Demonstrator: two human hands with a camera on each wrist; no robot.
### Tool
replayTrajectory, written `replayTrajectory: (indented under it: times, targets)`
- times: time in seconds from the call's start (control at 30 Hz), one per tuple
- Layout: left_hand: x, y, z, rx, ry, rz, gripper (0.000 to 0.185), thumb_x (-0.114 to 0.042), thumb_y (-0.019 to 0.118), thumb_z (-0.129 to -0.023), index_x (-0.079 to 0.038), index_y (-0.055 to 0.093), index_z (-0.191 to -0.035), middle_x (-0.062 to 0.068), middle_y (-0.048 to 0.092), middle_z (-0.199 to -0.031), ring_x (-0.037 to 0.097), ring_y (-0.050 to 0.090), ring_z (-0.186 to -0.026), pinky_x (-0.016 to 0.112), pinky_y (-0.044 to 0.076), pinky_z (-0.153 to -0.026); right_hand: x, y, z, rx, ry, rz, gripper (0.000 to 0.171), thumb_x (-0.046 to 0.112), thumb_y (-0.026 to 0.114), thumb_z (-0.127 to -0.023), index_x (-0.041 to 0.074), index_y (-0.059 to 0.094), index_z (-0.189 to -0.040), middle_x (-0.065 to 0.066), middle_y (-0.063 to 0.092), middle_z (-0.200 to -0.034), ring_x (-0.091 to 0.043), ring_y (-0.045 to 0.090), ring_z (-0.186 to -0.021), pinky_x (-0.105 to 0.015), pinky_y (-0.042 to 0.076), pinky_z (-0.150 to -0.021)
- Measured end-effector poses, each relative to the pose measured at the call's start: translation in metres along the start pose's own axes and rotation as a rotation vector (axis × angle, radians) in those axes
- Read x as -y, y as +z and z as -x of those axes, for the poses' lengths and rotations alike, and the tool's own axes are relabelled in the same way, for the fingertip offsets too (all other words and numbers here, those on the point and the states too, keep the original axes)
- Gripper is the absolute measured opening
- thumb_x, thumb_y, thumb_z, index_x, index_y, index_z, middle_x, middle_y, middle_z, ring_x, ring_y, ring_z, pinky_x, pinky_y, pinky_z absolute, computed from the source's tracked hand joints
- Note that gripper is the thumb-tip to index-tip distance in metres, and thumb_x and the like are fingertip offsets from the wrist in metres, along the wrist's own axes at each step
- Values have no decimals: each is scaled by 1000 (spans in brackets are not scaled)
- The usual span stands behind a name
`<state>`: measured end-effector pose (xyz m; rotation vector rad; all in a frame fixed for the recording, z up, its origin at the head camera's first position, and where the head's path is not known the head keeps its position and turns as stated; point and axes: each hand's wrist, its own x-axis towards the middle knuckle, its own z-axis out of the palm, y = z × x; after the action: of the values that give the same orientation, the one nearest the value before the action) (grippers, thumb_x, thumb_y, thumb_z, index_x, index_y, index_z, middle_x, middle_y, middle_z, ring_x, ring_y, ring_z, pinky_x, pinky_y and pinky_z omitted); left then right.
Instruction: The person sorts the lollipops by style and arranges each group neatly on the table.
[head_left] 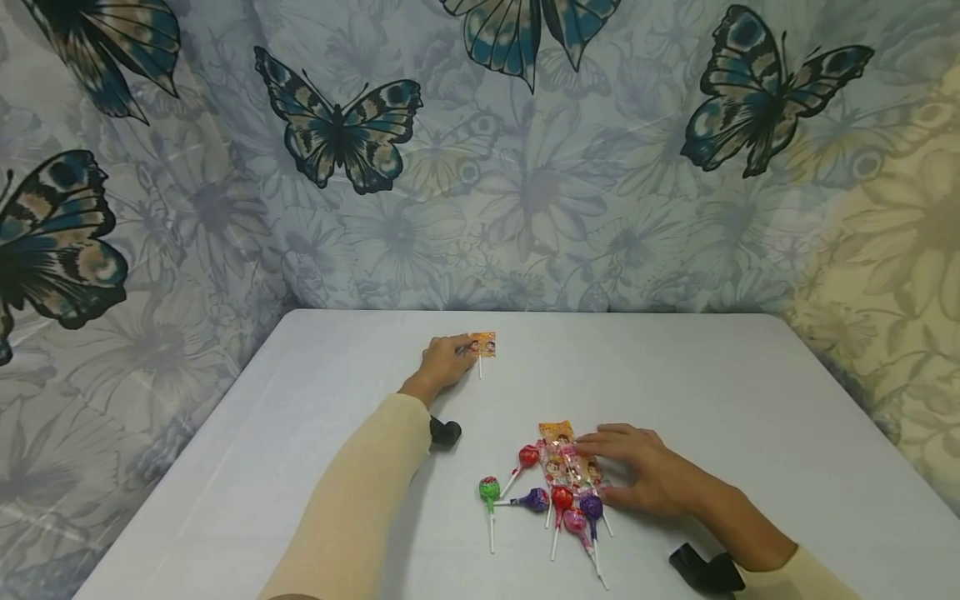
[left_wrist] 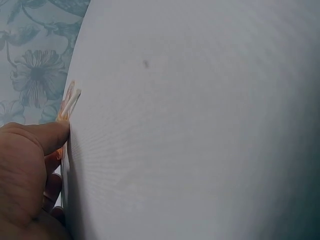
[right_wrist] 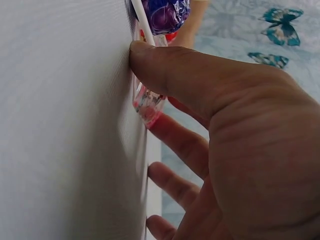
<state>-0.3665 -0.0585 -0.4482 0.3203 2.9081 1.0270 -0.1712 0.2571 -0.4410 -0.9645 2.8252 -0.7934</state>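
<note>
One flat orange lollipop (head_left: 483, 345) has been set apart at about 11 o'clock from the pile (head_left: 558, 487), well clear of it; the left hand (head_left: 446, 363) rests beside it, fingertips touching the wrapper, though a pinch cannot be told. The rest is judged undone — the pile is gathered at 6 o'clock on the table (head_left: 750, 417). Counted there: five round lollipops — one green, two red, two purple — one pink one, and some flat wrapped ones, number unclear. The right hand (head_left: 648, 471) lies over the flat ones, fingers straight, thumb pressing.
</note>
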Motion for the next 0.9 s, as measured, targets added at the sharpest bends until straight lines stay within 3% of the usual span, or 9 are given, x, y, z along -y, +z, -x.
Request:
replayTrajectory:
  times: [0.3, 0.53, 0.9]
  targets:
    - [3, 3, -3, -6, -10, 2, 43, -23, 64, -94, -15, 58, -135, -4, 48, -143, 27, 34, -134, 46, 19, -111, -2, 2, 0, -39, -28, 42, 57, 31, 80, -77, 21, 62, -130, 2, 58, -128, -34, 44, -125, -67, 29, -97]
    - [4, 4, -2, -14, -4, 4, 43, -23, 64, -94, -14, 58, -135, -3, 48, -143, 28, 34, -134, 46, 19, -111, 0, 0, -6, 14, -23, 33, 67, 29, 79, -76, 23, 55, -138, 1, 52, -136, -33, 39, -130, -68, 25, -100]
    - [5, 5, -2, -20, 0, -1, 43, -24, 64, -93, -15, 58, -135, -2, 49, -142, 29, 33, -135, 48, 19, -111, -1, -1, -9, 6, -57, 72, 64, 30, 81, -74, 18, 60, -132, 7, 54, -128, -24, 44, -123, -59, 31, -99]
